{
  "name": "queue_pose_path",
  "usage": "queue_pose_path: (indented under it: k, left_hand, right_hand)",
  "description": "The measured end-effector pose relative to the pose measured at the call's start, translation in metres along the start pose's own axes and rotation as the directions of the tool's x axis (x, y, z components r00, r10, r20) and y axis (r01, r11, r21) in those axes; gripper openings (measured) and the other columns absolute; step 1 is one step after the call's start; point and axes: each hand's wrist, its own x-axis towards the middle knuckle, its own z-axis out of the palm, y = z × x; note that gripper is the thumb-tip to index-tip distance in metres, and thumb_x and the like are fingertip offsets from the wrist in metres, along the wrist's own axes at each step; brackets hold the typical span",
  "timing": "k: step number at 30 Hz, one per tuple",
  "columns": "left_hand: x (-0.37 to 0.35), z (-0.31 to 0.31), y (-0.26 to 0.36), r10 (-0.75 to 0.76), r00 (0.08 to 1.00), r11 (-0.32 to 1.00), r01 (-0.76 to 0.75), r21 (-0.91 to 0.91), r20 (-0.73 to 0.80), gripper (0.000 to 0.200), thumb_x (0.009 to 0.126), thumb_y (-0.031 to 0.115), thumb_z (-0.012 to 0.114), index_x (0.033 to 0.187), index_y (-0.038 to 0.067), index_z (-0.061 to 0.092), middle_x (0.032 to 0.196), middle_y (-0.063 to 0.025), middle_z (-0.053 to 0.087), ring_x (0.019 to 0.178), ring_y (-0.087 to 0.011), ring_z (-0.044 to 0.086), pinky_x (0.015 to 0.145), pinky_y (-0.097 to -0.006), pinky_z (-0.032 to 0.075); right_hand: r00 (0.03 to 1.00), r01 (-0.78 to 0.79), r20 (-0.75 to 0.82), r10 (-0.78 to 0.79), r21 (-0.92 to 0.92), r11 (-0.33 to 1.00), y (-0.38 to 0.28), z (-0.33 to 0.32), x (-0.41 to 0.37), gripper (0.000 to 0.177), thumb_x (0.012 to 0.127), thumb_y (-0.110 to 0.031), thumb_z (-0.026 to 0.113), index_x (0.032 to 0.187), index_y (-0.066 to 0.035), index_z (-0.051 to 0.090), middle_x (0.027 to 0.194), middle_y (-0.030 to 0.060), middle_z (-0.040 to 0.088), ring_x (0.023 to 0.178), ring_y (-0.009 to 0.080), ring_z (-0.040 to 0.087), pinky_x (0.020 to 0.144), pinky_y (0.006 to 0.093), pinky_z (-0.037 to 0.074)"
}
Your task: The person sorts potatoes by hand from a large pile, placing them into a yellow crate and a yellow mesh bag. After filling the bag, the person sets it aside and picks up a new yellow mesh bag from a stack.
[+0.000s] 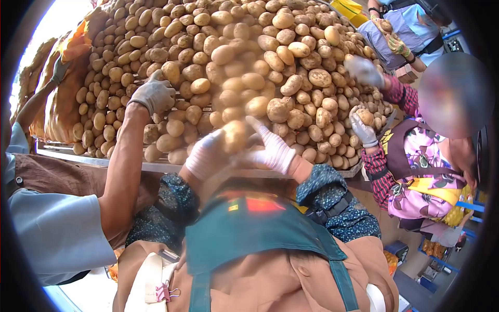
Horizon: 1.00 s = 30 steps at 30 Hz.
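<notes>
My left hand (209,154), in a pale striped work glove, is at the near edge of a big heap of potatoes (200,86). Its fingers curl against the side of one potato (234,136), slightly smeared by motion. Facing it, my right hand (273,148) wears a matching glove. Thumb and fingers are spread apart there, and no potato shows in its grasp. Between and beyond my hands, a strip of potatoes looks blurred.
A metal-edged sorting table (166,167) bears the heap. At left, a co-worker's gloved hand (154,95) reaches onto the potatoes near an orange mesh sack (76,44). At right, another person's gloved hand (363,128) holds a potato. A further person stands at the far right.
</notes>
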Motion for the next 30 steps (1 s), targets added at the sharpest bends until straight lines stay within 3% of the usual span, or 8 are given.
queue_pose_path:
  k: [5,7,9,11,17,23,25,30]
  left_hand:
    - [-0.013,0.063,-0.009,-0.045,0.992,0.416,0.129,0.900,-0.121,0.047,0.101,0.034,0.054,0.136,0.001,0.054,0.121,-0.0128,0.065,0.115,-0.0185,0.058,0.103,-0.0346,0.043]
    - [0.004,0.044,-0.006,-0.056,0.998,0.098,0.030,0.995,-0.024,0.050,0.100,0.038,0.054,0.135,0.002,0.055,0.117,-0.0163,0.067,0.113,-0.0240,0.061,0.100,-0.0369,0.045]
    - [0.019,0.031,-0.005,0.283,0.931,-0.344,-0.128,0.930,0.232,0.049,0.095,0.040,0.062,0.125,0.002,0.059,0.106,-0.0143,0.066,0.099,-0.0255,0.063,0.089,-0.0372,0.050]
    - [0.030,0.035,-0.001,0.459,0.689,-0.795,0.036,0.606,0.561,0.053,0.088,0.037,0.071,0.127,0.003,0.059,0.106,-0.0158,0.066,0.097,-0.0318,0.064,0.089,-0.0404,0.052]
    - [0.068,0.037,0.010,0.366,0.862,-0.892,0.218,0.395,0.350,0.081,0.080,0.034,0.075,0.146,0.005,0.037,0.116,-0.0164,0.063,0.108,-0.0359,0.059,0.093,-0.0441,0.048]
    - [0.070,0.026,0.013,0.477,0.810,-0.528,-0.044,0.848,0.340,0.082,0.080,0.020,0.077,0.147,0.000,0.036,0.106,-0.0128,0.067,0.088,-0.0293,0.067,0.079,-0.0376,0.055]
    - [0.060,0.039,-0.005,0.438,0.883,0.239,-0.296,0.925,0.169,0.075,0.083,0.017,0.074,0.147,0.001,0.039,0.116,-0.0133,0.065,0.102,-0.0243,0.065,0.084,-0.0337,0.055]
    - [0.037,0.021,0.011,0.106,0.993,0.820,-0.114,0.561,0.046,0.057,0.087,0.031,0.060,0.136,0.002,0.051,0.135,-0.0156,0.057,0.120,-0.0296,0.056,0.094,-0.0507,0.051]
  right_hand:
    - [0.948,0.276,-0.055,-0.313,-0.343,0.898,0.043,0.004,0.002,0.091,0.075,-0.030,0.086,0.148,-0.007,0.037,0.135,0.0146,0.053,0.123,0.0241,0.054,0.103,0.0358,0.048]
    - [0.980,0.200,-0.015,-0.199,0.076,0.977,0.032,0.008,-0.015,0.087,0.073,-0.031,0.087,0.144,-0.008,0.042,0.131,0.0144,0.056,0.122,0.0245,0.056,0.102,0.0358,0.049]
    - [0.991,0.127,-0.039,-0.127,0.000,0.992,0.026,0.002,-0.036,0.084,0.071,-0.028,0.089,0.141,-0.010,0.046,0.125,0.0125,0.061,0.118,0.0225,0.058,0.101,0.0349,0.050]
    - [0.989,0.042,-0.124,-0.084,-0.311,0.949,0.028,-0.012,-0.061,0.082,0.069,-0.025,0.090,0.139,-0.011,0.049,0.118,0.0097,0.066,0.112,0.0193,0.062,0.099,0.0336,0.051]
    - [0.917,-0.121,-0.391,0.083,-0.074,0.990,0.124,-0.049,-0.151,0.076,0.070,-0.019,0.091,0.135,-0.009,0.053,0.119,0.0037,0.065,0.109,0.0150,0.061,0.099,0.0322,0.049]
    - [0.593,-0.225,-0.530,0.606,0.614,0.757,0.243,-0.056,-0.265,0.053,0.079,-0.021,0.084,0.124,-0.010,0.059,0.108,0.0048,0.067,0.095,0.0174,0.065,0.083,0.0347,0.055]
    - [0.509,-0.073,-0.493,0.706,0.792,0.606,0.295,-0.051,-0.293,0.050,0.082,-0.026,0.082,0.123,-0.009,0.060,0.106,0.0066,0.067,0.090,0.0220,0.067,0.074,0.0393,0.058]
    - [0.255,0.215,-0.501,0.827,0.863,0.457,0.362,-0.035,-0.325,0.049,0.084,-0.033,0.078,0.124,-0.012,0.059,0.099,0.0099,0.067,0.078,0.0276,0.068,0.066,0.0449,0.058]
